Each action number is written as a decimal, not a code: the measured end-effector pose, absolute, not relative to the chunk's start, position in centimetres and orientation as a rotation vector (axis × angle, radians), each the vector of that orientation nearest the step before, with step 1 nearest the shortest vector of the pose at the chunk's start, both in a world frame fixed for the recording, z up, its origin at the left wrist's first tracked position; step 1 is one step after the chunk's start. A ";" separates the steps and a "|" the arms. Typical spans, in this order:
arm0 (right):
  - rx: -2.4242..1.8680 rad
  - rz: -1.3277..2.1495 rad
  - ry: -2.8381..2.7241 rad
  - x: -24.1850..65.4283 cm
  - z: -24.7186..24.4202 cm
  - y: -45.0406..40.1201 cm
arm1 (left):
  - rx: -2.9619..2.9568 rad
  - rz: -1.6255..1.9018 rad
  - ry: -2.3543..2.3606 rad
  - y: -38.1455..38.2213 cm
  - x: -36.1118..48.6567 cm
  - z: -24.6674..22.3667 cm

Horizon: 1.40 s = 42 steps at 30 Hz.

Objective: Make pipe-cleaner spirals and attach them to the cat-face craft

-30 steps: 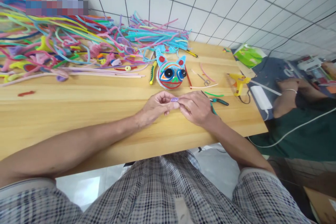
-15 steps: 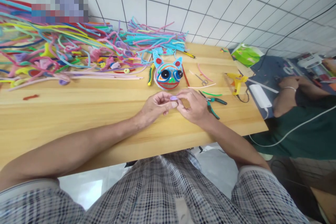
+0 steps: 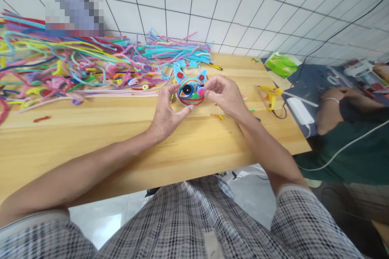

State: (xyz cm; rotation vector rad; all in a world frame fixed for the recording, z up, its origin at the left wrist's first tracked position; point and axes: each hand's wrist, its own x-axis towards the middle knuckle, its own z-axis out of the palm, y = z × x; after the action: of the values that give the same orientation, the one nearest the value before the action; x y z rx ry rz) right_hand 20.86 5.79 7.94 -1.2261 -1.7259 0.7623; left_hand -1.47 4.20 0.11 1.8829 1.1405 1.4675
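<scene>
A round animal face (image 3: 190, 100) with blue ears, red ear centres and a black-and-blue eye lies on the wooden table. My left hand (image 3: 165, 113) is at its left side, thumb and fingers spread around the edge; whether it presses on the face is hard to tell. Between the thumb and fingers of my right hand (image 3: 223, 93) is a small pink-purple piece (image 3: 201, 92), held over the face's right eye and covering part of it.
Many coloured pipe cleaners (image 3: 91, 60) are heaped at the left and back. A yellow glue gun (image 3: 272, 96) and a white box (image 3: 300, 110) lie at the right. Beyond them is another person's arm (image 3: 331, 111). Small orange scraps (image 3: 218, 116) lie near my right hand.
Both hands have moved apart and forward to the face. The purple piece has gone with my right hand to the face's right eye, and my left hand has opened beside the face.
</scene>
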 end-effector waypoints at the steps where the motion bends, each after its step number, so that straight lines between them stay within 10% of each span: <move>1: -1.221 0.790 -1.731 20.8 8.0 6.2 | 1.930 1.453 1.146 4.7 -1.6 0.0; 42: -1.310 0.953 -1.364 18.4 3.9 3.0 | 2.194 1.283 1.015 8.5 -0.8 -1.3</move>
State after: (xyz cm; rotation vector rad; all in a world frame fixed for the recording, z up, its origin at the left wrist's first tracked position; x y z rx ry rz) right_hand 18.38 2.99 3.89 -1.3098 -1.3636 0.9531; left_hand -0.80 8.48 -1.28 2.1944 1.0155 1.2830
